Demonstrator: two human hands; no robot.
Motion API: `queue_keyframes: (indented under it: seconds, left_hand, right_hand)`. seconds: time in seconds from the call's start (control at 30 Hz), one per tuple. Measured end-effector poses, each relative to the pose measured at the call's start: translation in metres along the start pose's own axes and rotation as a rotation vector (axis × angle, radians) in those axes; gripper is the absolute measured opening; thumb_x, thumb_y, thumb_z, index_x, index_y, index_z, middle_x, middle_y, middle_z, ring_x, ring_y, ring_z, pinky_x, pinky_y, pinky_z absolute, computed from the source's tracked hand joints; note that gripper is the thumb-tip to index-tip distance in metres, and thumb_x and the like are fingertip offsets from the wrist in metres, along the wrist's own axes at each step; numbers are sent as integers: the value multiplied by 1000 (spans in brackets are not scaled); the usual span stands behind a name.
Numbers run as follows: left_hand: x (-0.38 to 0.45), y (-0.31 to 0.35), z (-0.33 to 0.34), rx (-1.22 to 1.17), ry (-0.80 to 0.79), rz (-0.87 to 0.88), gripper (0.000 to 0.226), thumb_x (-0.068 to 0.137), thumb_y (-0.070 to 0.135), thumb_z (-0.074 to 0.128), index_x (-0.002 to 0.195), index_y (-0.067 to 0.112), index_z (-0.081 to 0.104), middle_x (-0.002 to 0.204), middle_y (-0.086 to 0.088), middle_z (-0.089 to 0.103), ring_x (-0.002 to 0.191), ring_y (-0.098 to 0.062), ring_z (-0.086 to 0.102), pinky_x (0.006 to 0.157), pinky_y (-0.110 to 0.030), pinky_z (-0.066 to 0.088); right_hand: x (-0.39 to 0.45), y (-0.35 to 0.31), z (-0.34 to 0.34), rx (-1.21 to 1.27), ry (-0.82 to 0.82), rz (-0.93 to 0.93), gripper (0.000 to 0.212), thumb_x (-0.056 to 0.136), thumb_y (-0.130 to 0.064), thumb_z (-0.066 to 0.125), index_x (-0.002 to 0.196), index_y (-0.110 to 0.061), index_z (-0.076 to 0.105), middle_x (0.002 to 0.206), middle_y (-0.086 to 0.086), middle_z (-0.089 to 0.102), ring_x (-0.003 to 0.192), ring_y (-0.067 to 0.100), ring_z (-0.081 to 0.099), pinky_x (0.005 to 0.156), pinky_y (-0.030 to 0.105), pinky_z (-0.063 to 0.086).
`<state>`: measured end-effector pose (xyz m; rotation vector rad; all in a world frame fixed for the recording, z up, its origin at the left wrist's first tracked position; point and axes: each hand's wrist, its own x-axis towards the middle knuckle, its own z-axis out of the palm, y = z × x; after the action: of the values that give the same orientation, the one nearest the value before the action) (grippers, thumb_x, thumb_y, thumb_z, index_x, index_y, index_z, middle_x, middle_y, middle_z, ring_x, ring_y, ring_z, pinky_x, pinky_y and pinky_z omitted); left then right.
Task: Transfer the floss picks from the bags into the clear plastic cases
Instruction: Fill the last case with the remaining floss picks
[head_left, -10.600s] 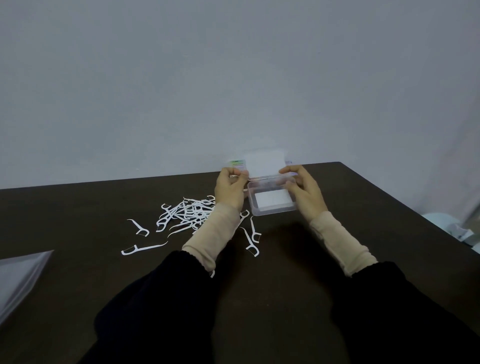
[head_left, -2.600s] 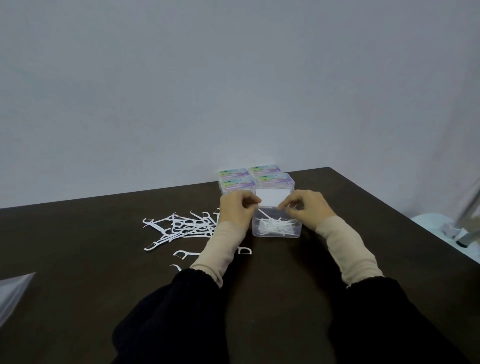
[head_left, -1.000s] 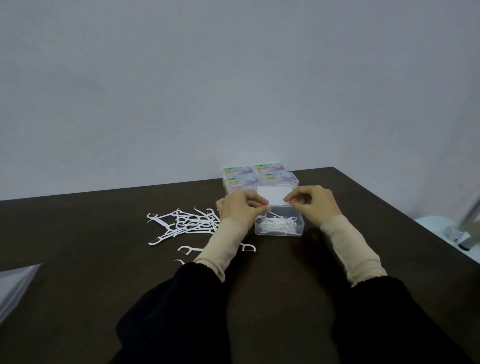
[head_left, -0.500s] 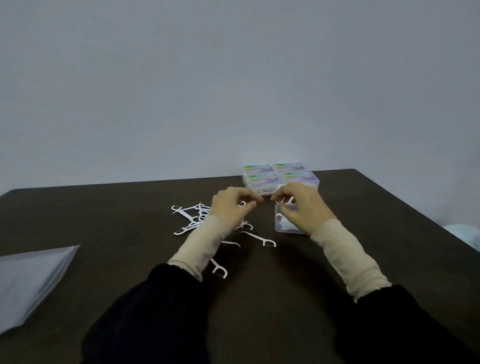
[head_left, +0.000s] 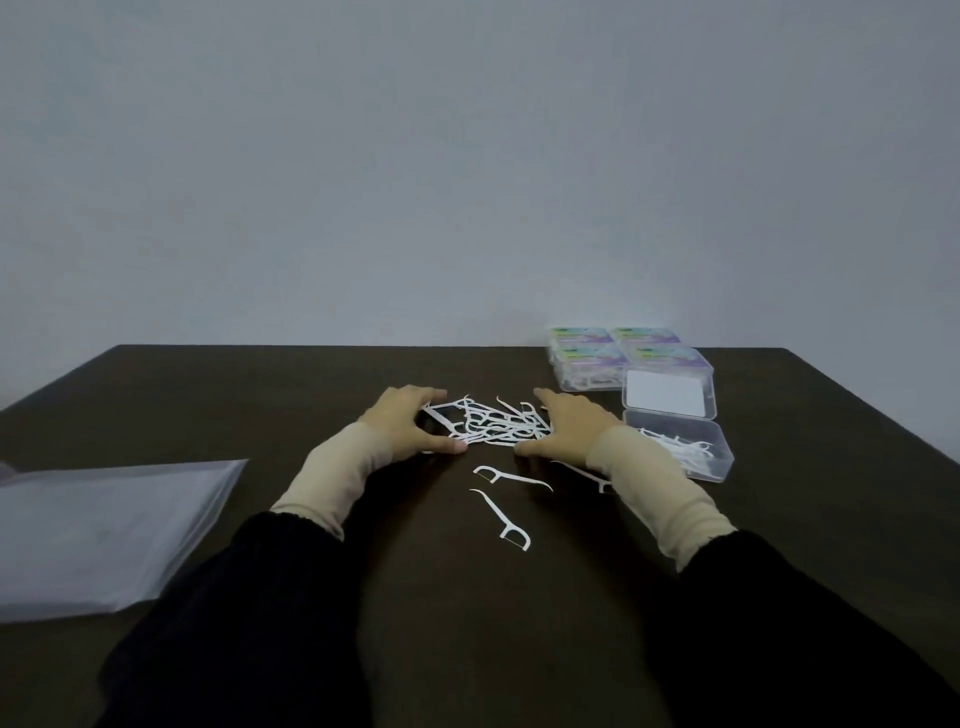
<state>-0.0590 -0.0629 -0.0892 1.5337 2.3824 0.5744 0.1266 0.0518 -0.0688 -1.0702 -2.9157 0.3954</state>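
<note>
A flat clear bag (head_left: 104, 535) lies at the left edge of the dark table (head_left: 467, 623). Near the far right corner stand four closed cases (head_left: 618, 358) with coloured labels, set two by two. Just in front of them sits one open case (head_left: 691, 457), its lid (head_left: 667, 399) raised toward the closed ones, with several floss picks inside.

A loose pile of floss picks (head_left: 493, 426) lies mid-table, too tangled to count. The left hand (head_left: 405, 426) and the right hand (head_left: 566, 428) cup the pile from either side, fingers loosely spread and touching the picks, gripping none.

Nearer the person lie three stray picks: one (head_left: 511, 478), another (head_left: 501, 519), and a third (head_left: 592, 475) partly under the right sleeve.
</note>
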Motion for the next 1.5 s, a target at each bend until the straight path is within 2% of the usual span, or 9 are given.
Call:
queue_keyframes:
  seconds: [0.17, 0.3, 0.37, 0.53, 0.67, 0.83, 0.97, 1.17, 1.5]
  left_hand:
    - [1, 4, 1, -67, 33, 43, 73, 69, 37, 79, 132, 18, 49, 132, -2, 53, 124, -18, 45, 105, -30, 35]
    - [-2, 10, 1, -159, 48, 79, 56, 70, 23, 81, 120, 13, 59, 115, 1, 60, 105, -9, 54, 87, -14, 38]
    - [-4, 12, 2, -207, 54, 93, 53, 69, 19, 82, 117, 12, 61, 112, -2, 63, 101, -10, 57, 83, -14, 40]
    - [-7, 14, -2, -389, -16, 109, 61, 69, -7, 75, 125, 10, 55, 119, -5, 59, 105, -13, 55, 90, -21, 45]
    - [-8, 10, -3, -464, -4, 103, 63, 69, -25, 60, 124, 6, 53, 115, -12, 57, 97, -17, 56, 74, -15, 51]
    - [-9, 17, -1, -366, 58, 153, 49, 66, -12, 73, 110, 6, 63, 90, -4, 63, 68, -9, 58, 63, -5, 47]
    - [-8, 24, 3, -236, 94, 177, 40, 68, 1, 78, 106, 10, 67, 86, 0, 64, 61, -3, 53, 61, -3, 40]
    - [-8, 22, 6, -119, 97, 169, 36, 74, 19, 77, 109, 17, 68, 100, 2, 58, 93, -10, 51, 84, -19, 39]
    - [-6, 27, 9, 42, 140, 161, 22, 82, 27, 69, 102, 19, 71, 102, -3, 66, 96, -19, 58, 83, -26, 45]
  right_hand:
    - [6, 6, 8, 138, 48, -100, 63, 84, -34, 65, 138, -17, 38, 139, 5, 48, 127, 21, 45, 107, 39, 36]
    - [7, 5, 10, 210, 100, -199, 35, 85, -14, 65, 119, -15, 57, 120, 4, 61, 111, 16, 56, 101, 30, 43]
    - [5, 5, 9, 213, 114, -228, 33, 84, -10, 64, 117, -14, 59, 119, 4, 62, 110, 14, 57, 100, 28, 43]
    - [-1, 6, 6, 21, 102, -107, 48, 86, -36, 62, 129, -20, 49, 130, -1, 52, 120, 18, 48, 101, 41, 41]
    - [0, 2, 6, -53, 100, -134, 33, 90, -34, 56, 122, -23, 57, 121, 2, 51, 115, 20, 49, 96, 40, 42]
    - [-3, -5, 6, -205, 148, -199, 30, 93, -29, 51, 120, -17, 56, 117, 4, 51, 110, 24, 52, 88, 36, 43]
    - [-5, -9, 5, -307, 162, -239, 28, 95, -26, 46, 118, -13, 56, 117, 5, 52, 110, 25, 52, 84, 35, 42]
    - [-8, -14, 4, -383, 204, -274, 27, 97, -19, 39, 116, -8, 54, 114, 8, 56, 105, 27, 55, 84, 39, 46]
    - [-8, -8, 5, -350, 252, -298, 30, 99, -26, 36, 117, -12, 56, 113, 5, 55, 106, 24, 54, 82, 37, 46]
